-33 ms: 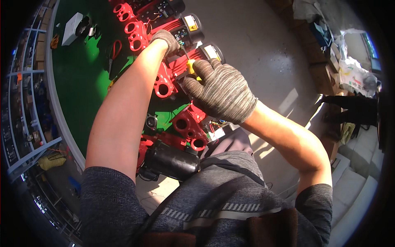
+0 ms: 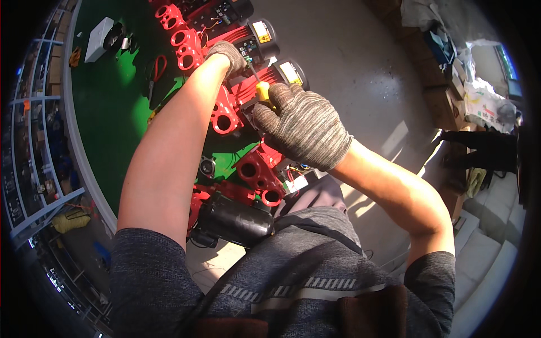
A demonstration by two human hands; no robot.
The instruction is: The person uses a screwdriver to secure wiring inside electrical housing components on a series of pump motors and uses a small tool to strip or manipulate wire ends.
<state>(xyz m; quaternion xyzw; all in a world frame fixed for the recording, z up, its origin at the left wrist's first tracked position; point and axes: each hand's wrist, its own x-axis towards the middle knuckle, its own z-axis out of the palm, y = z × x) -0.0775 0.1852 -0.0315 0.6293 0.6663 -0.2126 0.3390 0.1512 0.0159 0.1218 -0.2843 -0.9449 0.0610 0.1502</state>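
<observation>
My right hand (image 2: 307, 125), in a grey-brown striped knit glove, is closed around the yellow handle of a screwdriver (image 2: 262, 90). The screwdriver's thin shaft slants up and left to the open wiring box (image 2: 248, 47) of a red pump (image 2: 189, 49) with a black motor end. At that box rests my left hand (image 2: 226, 54) in a matching glove; its fingers are mostly hidden, and whether it holds anything is unclear. Another red pump (image 2: 224, 115) lies just nearer, partly under my right hand.
More red pumps (image 2: 259, 172) line the green-topped table (image 2: 107, 135). Red-handled scissors (image 2: 158, 70) and a white box (image 2: 100, 39) lie on it. A black motor (image 2: 234, 219) sits close to my body. Cardboard boxes (image 2: 442, 107) stand at the right, blue shelving at the left.
My right hand has turned slightly on the screwdriver, and a little more of the yellow handle shows. My left hand stays in place.
</observation>
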